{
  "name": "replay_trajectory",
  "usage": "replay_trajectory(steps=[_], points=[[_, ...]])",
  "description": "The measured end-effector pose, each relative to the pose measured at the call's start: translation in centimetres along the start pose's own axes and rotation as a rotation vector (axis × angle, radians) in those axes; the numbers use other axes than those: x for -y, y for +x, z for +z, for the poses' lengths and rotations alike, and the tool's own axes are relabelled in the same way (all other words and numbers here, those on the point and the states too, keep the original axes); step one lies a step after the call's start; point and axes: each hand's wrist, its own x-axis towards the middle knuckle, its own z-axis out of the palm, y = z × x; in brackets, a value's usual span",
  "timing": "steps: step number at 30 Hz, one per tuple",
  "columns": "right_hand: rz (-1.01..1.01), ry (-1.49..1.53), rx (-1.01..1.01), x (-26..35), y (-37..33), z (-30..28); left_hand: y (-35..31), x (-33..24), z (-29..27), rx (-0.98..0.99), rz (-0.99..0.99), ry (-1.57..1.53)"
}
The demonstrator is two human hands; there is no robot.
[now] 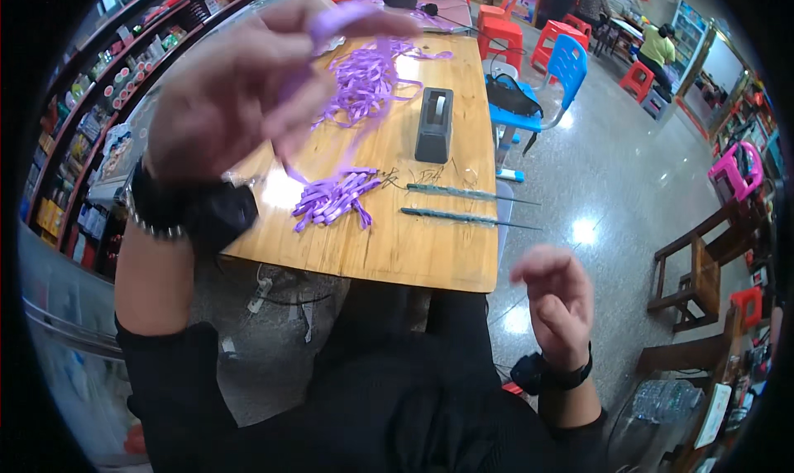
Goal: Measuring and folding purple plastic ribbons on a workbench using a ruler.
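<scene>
My left hand (231,93), raised over the table's left side and blurred by motion, pinches a purple ribbon (347,14). Part of that ribbon trails down toward the table. My right hand (562,312) hovers beyond the table's right front corner with fingers loosely bent, apart from the thumb, and nothing visible in it. A tangled heap of purple ribbon (364,84) lies farther back. Nearer the front edge is a small pile of folded purple ribbon strips (335,198). To its right lie two thin dark green rods, a farther one (463,193) and a nearer one (451,217), both jutting past the table edge.
On the wooden table (413,254) stands a black tape dispenser (434,134). A blue chair (566,76) holding a black bag (513,95) adjoins the right edge. Stocked shelves (91,121) line the left. Red stools (554,43) and a seated person (657,51) are at back right.
</scene>
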Motion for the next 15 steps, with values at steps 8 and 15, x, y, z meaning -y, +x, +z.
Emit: replay_trajectory(steps=[8, 15], points=[[-0.023, -0.055, 0.166, 2.6, 3.7, 5.0, -0.1, 2.6, 11.1, 0.001, -0.462, -0.504], [0.243, -0.050, -0.054, 1.8, 0.8, 2.2, -1.5, 7.6, 12.2, -0.059, -0.667, -0.623]])
